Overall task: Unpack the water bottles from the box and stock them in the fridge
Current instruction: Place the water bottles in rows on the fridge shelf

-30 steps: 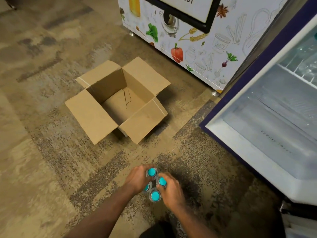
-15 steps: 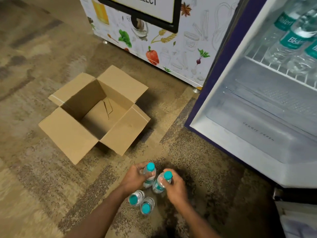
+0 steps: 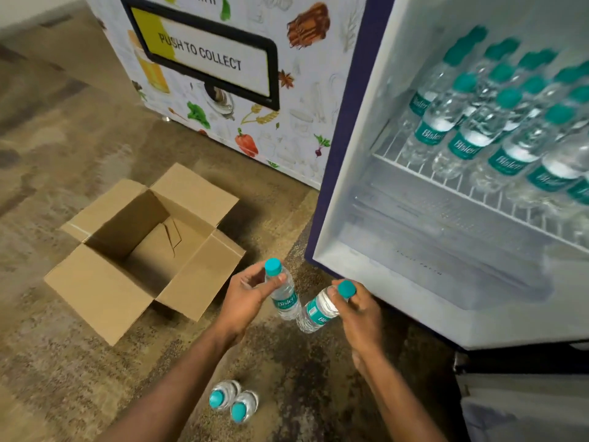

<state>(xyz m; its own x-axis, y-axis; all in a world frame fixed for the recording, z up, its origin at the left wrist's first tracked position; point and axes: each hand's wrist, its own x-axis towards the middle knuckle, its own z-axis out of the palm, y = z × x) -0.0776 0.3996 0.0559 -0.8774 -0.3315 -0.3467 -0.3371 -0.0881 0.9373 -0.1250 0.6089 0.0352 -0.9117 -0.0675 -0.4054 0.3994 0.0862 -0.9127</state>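
My left hand point(image 3: 247, 293) grips a small clear plastic water bottle with a teal cap and teal label point(image 3: 283, 298) round its neck and shoulder, thumb on the near side. The bottle hangs almost upright above the floor. My right hand point(image 3: 360, 311) is clamped on a second clear teal-capped bottle point(image 3: 318, 309) just under its cap. This one is tilted, cap toward the fridge and base down to the left. The hands are apart, but the lower ends of the two bottles come close between them, and I cannot tell whether they touch.

Two more teal-capped bottles point(image 3: 223, 395) stand side by side on the floor, close to my body, between my forearms. Every bottle is transparent and ribbed, with a teal band carrying white lettering.

The brown cardboard box point(image 3: 95, 282) sits on the mottled brown carpet point(image 3: 63, 154) to the left of my left hand, flaps folded out, its bare bottom showing. The open fridge with a white lining and dark blue edge point(image 3: 398, 90) stands to the right, its lower front lip just beyond my right hand. On its white wire shelf point(image 3: 446, 183) rows of matching shelved bottles point(image 3: 471, 135) stand packed, running off the right of the view. A narrow strip of bare wire shows at the shelf's left front. Below the shelf lies a frosted clear drawer point(image 3: 430, 250). Behind the box stands a white machine printed with vegetables point(image 3: 302, 122). Open carpet runs between box and fridge.
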